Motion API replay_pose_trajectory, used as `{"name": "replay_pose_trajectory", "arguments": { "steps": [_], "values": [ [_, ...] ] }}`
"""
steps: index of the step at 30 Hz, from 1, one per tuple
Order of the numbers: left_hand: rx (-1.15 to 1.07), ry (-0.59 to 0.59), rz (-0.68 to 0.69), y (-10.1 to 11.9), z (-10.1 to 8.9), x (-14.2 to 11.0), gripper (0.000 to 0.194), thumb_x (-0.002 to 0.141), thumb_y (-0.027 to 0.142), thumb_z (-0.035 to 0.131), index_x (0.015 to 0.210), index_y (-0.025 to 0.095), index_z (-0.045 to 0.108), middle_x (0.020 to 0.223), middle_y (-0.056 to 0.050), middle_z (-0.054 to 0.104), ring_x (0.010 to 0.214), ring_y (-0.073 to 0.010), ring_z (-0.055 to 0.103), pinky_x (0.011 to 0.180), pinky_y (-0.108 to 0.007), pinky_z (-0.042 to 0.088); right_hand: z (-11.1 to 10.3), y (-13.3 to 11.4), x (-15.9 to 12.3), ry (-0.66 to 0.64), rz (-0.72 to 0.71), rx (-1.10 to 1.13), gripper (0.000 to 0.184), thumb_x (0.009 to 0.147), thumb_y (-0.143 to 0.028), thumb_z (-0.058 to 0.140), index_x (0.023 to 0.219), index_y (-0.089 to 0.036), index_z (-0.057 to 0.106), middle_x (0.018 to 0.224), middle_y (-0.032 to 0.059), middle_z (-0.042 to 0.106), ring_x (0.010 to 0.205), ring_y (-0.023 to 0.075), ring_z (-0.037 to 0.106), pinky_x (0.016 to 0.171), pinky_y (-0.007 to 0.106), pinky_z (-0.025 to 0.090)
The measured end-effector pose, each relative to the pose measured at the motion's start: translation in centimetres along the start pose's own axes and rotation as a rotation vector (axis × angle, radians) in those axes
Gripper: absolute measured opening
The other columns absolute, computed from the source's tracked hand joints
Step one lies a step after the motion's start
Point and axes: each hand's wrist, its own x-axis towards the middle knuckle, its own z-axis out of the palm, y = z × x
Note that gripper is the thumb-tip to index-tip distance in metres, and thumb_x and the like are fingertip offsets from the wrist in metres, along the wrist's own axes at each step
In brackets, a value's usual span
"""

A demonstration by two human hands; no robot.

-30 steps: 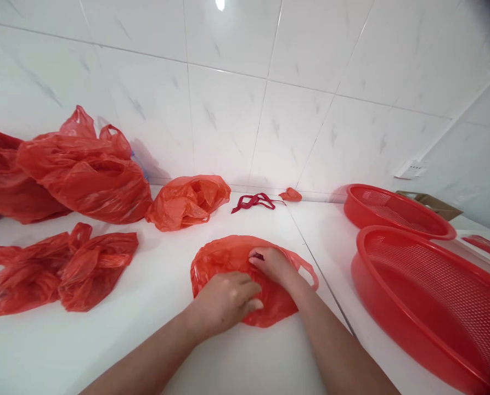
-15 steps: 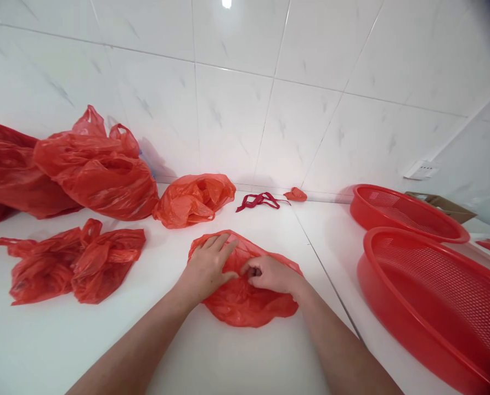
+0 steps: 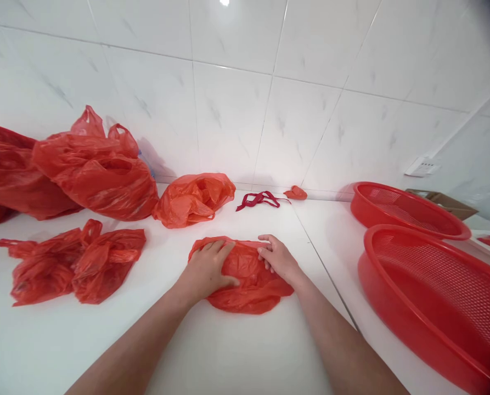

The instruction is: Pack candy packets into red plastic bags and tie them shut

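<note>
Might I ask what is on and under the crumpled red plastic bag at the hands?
The left hand lies spread on the crumpled red plastic bag; the right hand is over its right part, contact unclear. The bag covers whatever lies beneath, so that cannot be seen.

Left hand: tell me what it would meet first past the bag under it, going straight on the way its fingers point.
Past the red bag, the left hand would probably meet the dark red strap first, though depth is unclear from this single view.
</note>
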Motion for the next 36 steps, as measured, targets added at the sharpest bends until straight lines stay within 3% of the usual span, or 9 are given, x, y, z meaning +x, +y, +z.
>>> {"name": "replay_pose_trajectory", "arguments": {
  "steps": [4, 7, 11, 15, 19, 23, 29, 33, 36],
  "values": [
    [-0.028, 0.194, 0.184, 1.5, -1.2, -0.1, 0.026, 0.089, 0.034, 0.048, 0.103, 0.018, 0.062, 0.1, -0.009, 0.064, 0.093, -0.0236, 0.057, 0.077, -0.036, 0.045, 0.4, -0.8, -0.9, 0.154, -0.179, -0.087, 0.016, 0.086, -0.036, 0.045, 0.093, -0.024, 0.053, 0.062, -0.0058, 0.055, 0.049, 0.0094, 0.048, 0.05, 0.022, 0.04],
    [-0.07, 0.078, 0.344, 3.0, -1.3, -0.7, 0.02, 0.088, 0.031, 0.049, 0.084, 0.017, 0.062, 0.077, -0.004, 0.061, 0.071, -0.0172, 0.055, 0.059, -0.028, 0.04, 1.1, -1.6, -1.8, 0.168, -0.323, -0.194, 0.017, 0.087, -0.037, 0.045, 0.088, -0.025, 0.056, 0.065, -0.0046, 0.056, 0.058, 0.0116, 0.052, 0.055, 0.024, 0.041],
    [-0.158, -0.087, 0.541, 4.8, 0.1, -1.4, 0.027, 0.075, 0.045, 0.065, 0.075, 0.018, 0.06, 0.07, -0.001, 0.061, 0.064, -0.0162, 0.054, 0.055, -0.027, 0.039, 2.1, -2.2, -2.5, 0.04, -0.47, -0.364, 0.023, 0.083, -0.035, 0.056, 0.102, -0.026, 0.063, 0.101, 0.0012, 0.064, 0.094, 0.0166, 0.058, 0.083, 0.032, 0.045],
    [-0.174, -0.08, 0.697, 6.0, 1.8, -1.8, 0.024, 0.077, 0.04, 0.063, 0.071, 0.018, 0.058, 0.065, 0.0, 0.062, 0.063, -0.0162, 0.056, 0.068, -0.031, 0.044, 2.4, -2.1, -2.6, -0.206, -0.471, -0.523, 0.051, 0.078, -0.042, 0.062, 0.127, -0.03, 0.054, 0.142, 0.0039, 0.041, 0.133, 0.0248, 0.032, 0.108, 0.043, 0.028],
    [-0.115, -0.048, 0.733, 6.9, 2.6, -2.5, 0.015, 0.083, 0.014, 0.05, 0.07, 0.019, 0.057, 0.058, 0.001, 0.059, 0.049, -0.0126, 0.051, 0.051, -0.027, 0.038, 2.3, -1.8, -2.5, -0.284, -0.397, -0.605, 0.06, 0.077, -0.039, 0.063, 0.134, -0.031, 0.047, 0.151, 0.0049, 0.026, 0.139, 0.029, 0.019, 0.11, 0.047, 0.024],
    [-0.145, 0.153, 0.736, 6.8, 1.6, -2.5, 0.014, 0.085, 0.023, 0.05, 0.077, 0.018, 0.061, 0.062, -0.001, 0.061, 0.054, -0.0147, 0.054, 0.052, -0.028, 0.041, 2.2, -1.6, -2.4, -0.296, -0.405, -0.616, 0.055, 0.083, -0.039, 0.056, 0.136, -0.033, 0.044, 0.152, 0.0013, 0.024, 0.14, 0.0263, 0.017, 0.112, 0.045, 0.023],
    [-0.067, 0.661, 0.096, 1.0, -1.8, -0.1, 0.027, 0.083, 0.028, 0.056, 0.108, 0.02, 0.059, 0.105, -0.01, 0.061, 0.098, -0.0242, 0.057, 0.084, -0.038, 0.046, 1.9, -1.4, -2.1, -0.288, -0.353, -0.621, 0.06, 0.079, -0.047, 0.06, 0.135, -0.034, 0.044, 0.151, 0.0011, 0.026, 0.139, 0.0293, 0.019, 0.11, 0.048, 0.024],
    [-0.355, 0.393, -0.391, -2.9, -1.9, 0.7, 0.059, 0.072, 0.049, 0.064, 0.122, 0.021, 0.05, 0.098, -0.007, 0.058, 0.087, -0.0243, 0.06, 0.075, -0.038, 0.049, 1.6, -1.2, -2.0, -0.244, -0.409, -0.66, 0.054, 0.079, -0.041, 0.06, 0.132, -0.034, 0.048, 0.148, 0.0023, 0.032, 0.136, 0.0294, 0.026, 0.106, 0.048, 0.032],
    [-0.713, 0.186, -0.515, -3.8, -1.1, 0.8, 0.061, 0.069, 0.053, 0.065, 0.119, 0.021, 0.051, 0.084, -0.001, 0.058, 0.074, -0.0189, 0.061, 0.067, -0.032, 0.049, 1.9, -1.7, -2.2, -0.086, -0.569, -0.734, 0.036, 0.08, -0.026, 0.057, 0.116, -0.029, 0.063, 0.13, 0.0032, 0.054, 0.127, 0.0242, 0.041, 0.105, 0.043, 0.033]
  ]
}}
